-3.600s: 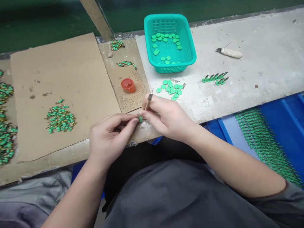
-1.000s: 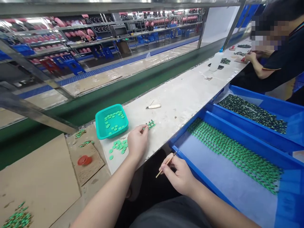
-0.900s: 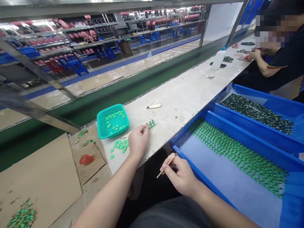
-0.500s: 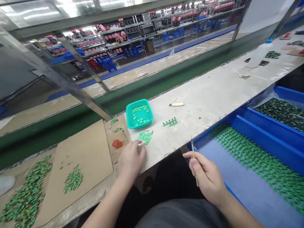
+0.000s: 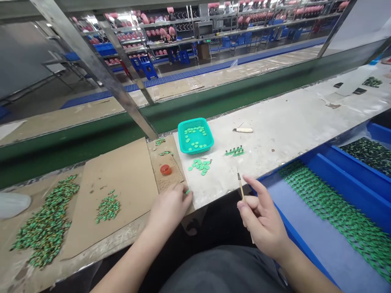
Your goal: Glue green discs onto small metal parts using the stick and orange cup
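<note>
While the right hand (image 5: 264,221) holds a thin brush (image 5: 240,188) clear of the table (image 5: 210,189), dark end up and index finger raised, the left hand (image 5: 171,205) rests at the table's near edge, its thumb and finger pinched together on what looks like one green disc (image 5: 187,191). The brush is gripped between the right thumb and the curled fingers. Just beyond the left hand, a red cup (image 5: 165,169) stands on a speckled board (image 5: 171,183). To the right of the cup lie loose discs (image 5: 200,166), and behind them sits a teal basket (image 5: 195,151) with more discs inside. Farther right, a small group of discs with dark stems standing on them (image 5: 235,151) appears to be finished; a white-handled knife (image 5: 243,130) lies behind it. Over the edge at the right, a blue tray (image 5: 345,187) holds many rows of similar green pieces (image 5: 332,211), so much seems done, though bare liner shows beside them. Much also seems left: the loose discs are stemless, and at the left a small pile (image 5: 108,207) and a larger heap (image 5: 49,219) of green-and-gold bits lie unsorted. The disc in the left hand looks bare, though fingers hide most of it.
</note>
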`<move>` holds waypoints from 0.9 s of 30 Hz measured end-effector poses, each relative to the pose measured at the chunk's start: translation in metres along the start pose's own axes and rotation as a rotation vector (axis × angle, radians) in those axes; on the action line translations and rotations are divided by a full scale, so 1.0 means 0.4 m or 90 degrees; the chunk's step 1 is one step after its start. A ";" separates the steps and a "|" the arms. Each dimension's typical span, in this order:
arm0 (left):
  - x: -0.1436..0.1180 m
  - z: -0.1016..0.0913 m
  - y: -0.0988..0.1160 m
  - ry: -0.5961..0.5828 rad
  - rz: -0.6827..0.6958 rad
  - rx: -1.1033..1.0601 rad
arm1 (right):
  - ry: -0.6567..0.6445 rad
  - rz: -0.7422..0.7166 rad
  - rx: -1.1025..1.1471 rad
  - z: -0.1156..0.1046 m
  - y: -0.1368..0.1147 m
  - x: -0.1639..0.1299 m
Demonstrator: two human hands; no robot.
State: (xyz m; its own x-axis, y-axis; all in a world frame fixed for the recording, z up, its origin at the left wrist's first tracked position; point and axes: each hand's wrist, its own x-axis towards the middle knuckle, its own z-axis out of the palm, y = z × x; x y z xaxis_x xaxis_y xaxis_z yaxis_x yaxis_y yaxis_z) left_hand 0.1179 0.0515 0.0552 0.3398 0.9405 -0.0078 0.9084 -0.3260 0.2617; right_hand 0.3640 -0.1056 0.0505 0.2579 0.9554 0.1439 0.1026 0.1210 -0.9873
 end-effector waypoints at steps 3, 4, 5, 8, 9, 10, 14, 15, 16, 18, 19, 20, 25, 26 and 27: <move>-0.060 0.003 -0.057 0.046 -0.032 -0.006 | -0.057 0.015 0.037 0.015 -0.003 0.018; -0.076 0.005 -0.077 0.062 -0.041 -0.016 | -0.072 0.015 0.065 0.021 -0.006 0.027; -0.091 0.008 -0.095 0.074 -0.047 -0.030 | -0.084 0.015 0.102 0.027 -0.009 0.038; -0.124 0.018 -0.139 0.113 -0.031 -0.093 | -0.118 0.028 0.181 0.055 -0.016 0.079; -0.132 0.023 -0.149 0.133 -0.006 -0.118 | -0.114 0.028 0.174 0.069 -0.016 0.094; -0.138 0.028 -0.157 0.155 0.028 -0.141 | -0.100 0.020 0.150 0.086 -0.015 0.111; -0.145 0.048 -0.172 0.227 0.133 -0.172 | -0.030 -0.065 0.026 0.182 -0.004 0.186; -0.147 0.051 -0.174 0.242 0.141 -0.168 | -0.031 -0.080 0.008 0.212 -0.001 0.205; -0.150 0.051 -0.176 0.258 0.152 -0.164 | -0.036 -0.086 -0.002 0.244 0.002 0.225; -0.161 0.047 -0.181 0.284 0.196 -0.144 | -0.046 -0.079 0.002 0.309 0.009 0.263; -0.167 0.043 -0.186 0.293 0.230 -0.124 | -0.048 -0.075 0.011 0.341 0.013 0.281; -0.173 0.039 -0.191 0.299 0.271 -0.098 | -0.049 -0.077 0.017 0.372 0.019 0.298; -0.187 0.041 -0.232 0.303 0.423 0.021 | -0.058 -0.132 -0.084 0.473 0.057 0.359; -0.187 0.048 -0.240 0.300 0.429 0.024 | -0.054 -0.142 -0.114 0.480 0.064 0.364; -0.187 0.057 -0.246 0.297 0.427 0.020 | -0.047 -0.153 -0.142 0.483 0.070 0.368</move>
State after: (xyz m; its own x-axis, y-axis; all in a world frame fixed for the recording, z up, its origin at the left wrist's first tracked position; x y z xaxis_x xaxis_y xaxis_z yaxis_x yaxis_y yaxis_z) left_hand 0.0086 0.0112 0.0080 0.6836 0.4850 0.5455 0.5567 -0.8298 0.0401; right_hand 0.2193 0.0905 0.0311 0.1317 0.9242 0.3584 0.3628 0.2915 -0.8851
